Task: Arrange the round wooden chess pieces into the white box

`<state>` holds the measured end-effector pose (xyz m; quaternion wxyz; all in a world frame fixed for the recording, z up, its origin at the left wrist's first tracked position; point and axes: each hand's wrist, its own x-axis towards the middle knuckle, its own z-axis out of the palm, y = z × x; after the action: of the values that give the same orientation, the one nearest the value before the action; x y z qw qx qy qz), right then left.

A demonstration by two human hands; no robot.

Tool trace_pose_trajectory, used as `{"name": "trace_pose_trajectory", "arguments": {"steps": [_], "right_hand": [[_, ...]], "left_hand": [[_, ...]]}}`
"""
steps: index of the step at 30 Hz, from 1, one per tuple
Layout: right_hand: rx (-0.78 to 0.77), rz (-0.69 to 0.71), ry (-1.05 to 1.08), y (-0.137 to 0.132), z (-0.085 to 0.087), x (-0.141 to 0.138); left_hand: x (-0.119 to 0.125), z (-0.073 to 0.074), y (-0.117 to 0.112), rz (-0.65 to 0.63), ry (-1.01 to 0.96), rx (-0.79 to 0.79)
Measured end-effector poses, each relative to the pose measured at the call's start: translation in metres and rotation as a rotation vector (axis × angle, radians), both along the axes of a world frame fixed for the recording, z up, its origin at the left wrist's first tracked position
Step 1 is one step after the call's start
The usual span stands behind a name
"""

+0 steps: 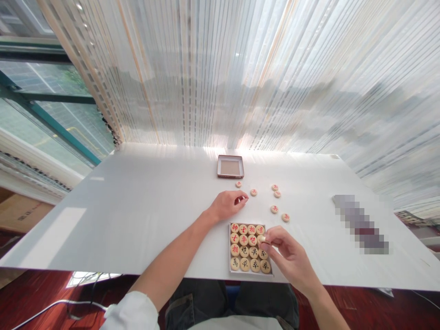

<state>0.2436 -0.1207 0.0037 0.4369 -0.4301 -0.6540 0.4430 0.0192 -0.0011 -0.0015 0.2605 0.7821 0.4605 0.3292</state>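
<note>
My right hand [287,252] pinches a xiangqi piece [263,239] over the right side of a shallow box [231,263]. Rows of round wooden xiangqi pieces fill that box, red characters in the upper rows and black ones in the lower. Part of the right column is hidden by my fingers. My left hand [228,205] rests above the box with its fingers curled and fingertips together; whether anything is between them I cannot make out. Just right of its fingertips lies a loose red-marked piece [253,192], apart from them.
Several more red-marked pieces [274,209] lie loose on the white table [137,211]. An open box lid [230,167] sits at the back, near the striped curtain [206,91]. A blurred-out object [360,224] lies at the right. The table's front edge is near my lap.
</note>
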Motion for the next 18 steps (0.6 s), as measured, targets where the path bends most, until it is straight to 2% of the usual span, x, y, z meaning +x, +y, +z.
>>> {"name": "trace_pose_trajectory", "arguments": {"steps": [3,6,12,18], "right_hand": [[-0.08,-0.003,0.014,-0.017,-0.004,-0.007],[-0.117,0.021,-0.001,-0.028,-0.001,-0.015],[-0.049,0.018,-0.215,-0.038,0.011,-0.032],[-0.011,-0.062,-0.394,-0.037,0.005,-0.042]], "left_hand": [[-0.001,-0.001,0.0,-0.008,0.003,0.015],[-0.001,-0.002,0.0,-0.014,0.02,0.028],[-0.001,0.0,-0.001,-0.009,0.055,0.041],[-0.002,0.001,-0.001,-0.02,0.069,0.059]]}}
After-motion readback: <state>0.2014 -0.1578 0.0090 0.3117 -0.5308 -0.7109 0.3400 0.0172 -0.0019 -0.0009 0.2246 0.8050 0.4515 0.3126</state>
